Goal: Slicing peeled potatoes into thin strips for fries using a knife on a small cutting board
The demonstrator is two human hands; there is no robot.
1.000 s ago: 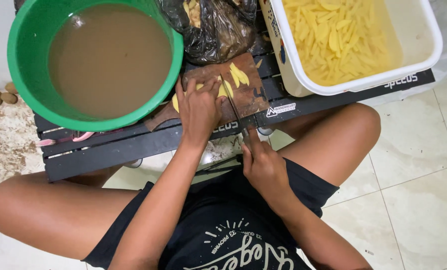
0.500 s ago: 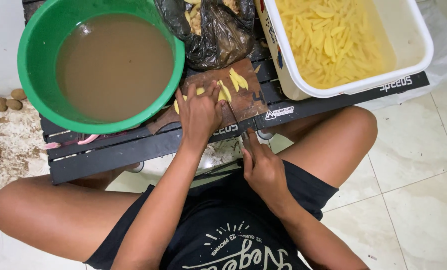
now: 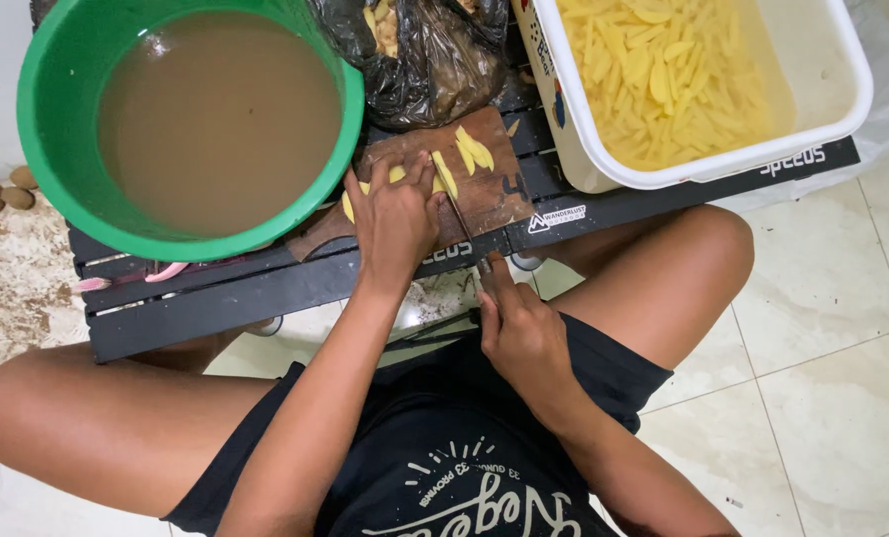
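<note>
Slicing step, judged mid-cut: left hand fingers curled, pinning a potato piece on the board, right hand clenched on a knife beside it; the next cut calls for fingertips kept clear of the blade.

The left hand hides the potato piece beneath it.

A low black slatted worktop is standing on the pale tiled floor. It is carrying a green basin of brown water, a black bag, a wooden cutting board and a white tub of yellow strips.
</note>
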